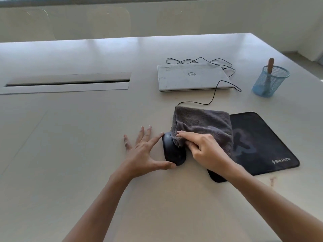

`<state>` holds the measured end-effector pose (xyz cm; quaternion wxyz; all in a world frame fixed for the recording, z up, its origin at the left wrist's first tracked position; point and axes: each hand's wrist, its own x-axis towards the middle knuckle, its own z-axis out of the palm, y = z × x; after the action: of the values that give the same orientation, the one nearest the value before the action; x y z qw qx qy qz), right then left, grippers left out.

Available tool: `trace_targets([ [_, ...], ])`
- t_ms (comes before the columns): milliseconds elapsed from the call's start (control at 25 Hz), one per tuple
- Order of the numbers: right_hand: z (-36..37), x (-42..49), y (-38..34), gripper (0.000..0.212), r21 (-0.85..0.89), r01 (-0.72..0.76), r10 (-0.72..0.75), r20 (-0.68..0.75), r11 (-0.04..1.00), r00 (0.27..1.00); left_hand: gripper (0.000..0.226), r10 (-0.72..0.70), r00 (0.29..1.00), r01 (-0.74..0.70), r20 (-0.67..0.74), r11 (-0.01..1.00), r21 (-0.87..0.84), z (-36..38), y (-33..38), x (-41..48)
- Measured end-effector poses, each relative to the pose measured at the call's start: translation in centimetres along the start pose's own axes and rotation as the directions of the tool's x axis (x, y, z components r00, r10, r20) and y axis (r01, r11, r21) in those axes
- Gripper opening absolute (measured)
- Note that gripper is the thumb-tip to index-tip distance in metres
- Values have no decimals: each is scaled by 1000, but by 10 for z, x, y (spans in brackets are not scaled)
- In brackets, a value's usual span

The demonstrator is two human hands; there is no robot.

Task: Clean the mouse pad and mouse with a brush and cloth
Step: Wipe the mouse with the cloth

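A black wired mouse (172,152) lies on the table just left of the black mouse pad (262,142). My left hand (146,151) braces it with straight spread fingers, index tip at its front and thumb at its rear. My right hand (201,149) holds a dark grey cloth (202,123) and presses one edge of it onto the mouse's top. The rest of the cloth drapes over the pad's left part. A brush with a wooden handle (270,64) stands in a blue mesh cup (269,82) at the far right.
A closed white laptop (190,77) lies behind the mouse, with the mouse's black cable (215,91) looping over and behind it. A long cable slot (66,82) is set into the table at the left. The table's right edge runs near the cup.
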<state>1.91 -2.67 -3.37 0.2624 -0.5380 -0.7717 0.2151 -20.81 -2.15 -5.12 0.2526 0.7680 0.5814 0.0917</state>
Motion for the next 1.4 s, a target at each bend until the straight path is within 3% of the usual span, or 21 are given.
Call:
trace_targets([
  [160, 8, -29, -1, 42, 86, 70, -67, -38, 994, 997, 114, 11, 1000, -11, -17, 1000, 6, 1, 0, 2],
  [400, 1, -64, 2, 49, 40, 209, -210, 35, 977, 977, 117, 17, 999, -17, -28, 1000, 13, 0, -1, 3],
  [480, -8, -60, 4, 43, 86, 147, -144, -42, 985, 989, 118, 31, 999, -30, -28, 999, 25, 1, -1, 2],
  [560, -17, -52, 5, 39, 211, 45, -1, -204, 976, 979, 115, 65, 998, -66, -24, 998, -16, 1, -2, -1],
  [640, -19, -44, 1, 37, 296, 14, 80, -306, 955, 949, 93, 113, 993, -115, -22, 983, -140, -2, -5, -3],
  [760, -6, -43, -10, 39, 172, 83, -25, -315, 982, 949, 48, 137, 990, -141, -34, 976, -167, -8, -7, 1],
  [920, 25, -45, -29, 43, -18, 174, -175, -170, 985, 970, 42, 95, 994, -102, -50, 985, -140, -11, -6, 7],
  [1040, 42, -48, -38, 44, -188, 181, -202, -94, 965, 975, 38, 78, 995, -87, -66, 986, -141, -10, -6, 7],
  [1120, 43, -49, -37, 37, -200, 192, -211, -77, 961, 974, 39, 70, 993, -83, -91, 985, -153, -9, -5, 7],
  [1280, 36, -43, -41, 24, 45, 79, -72, -144, 996, 987, 28, 54, 989, -72, -140, 989, -130, -6, -4, 7],
  [1400, 38, -35, -50, 16, 1, -79, 78, -214, 997, 974, 21, 46, 989, -65, -138, 988, -138, -6, -4, 7],
])
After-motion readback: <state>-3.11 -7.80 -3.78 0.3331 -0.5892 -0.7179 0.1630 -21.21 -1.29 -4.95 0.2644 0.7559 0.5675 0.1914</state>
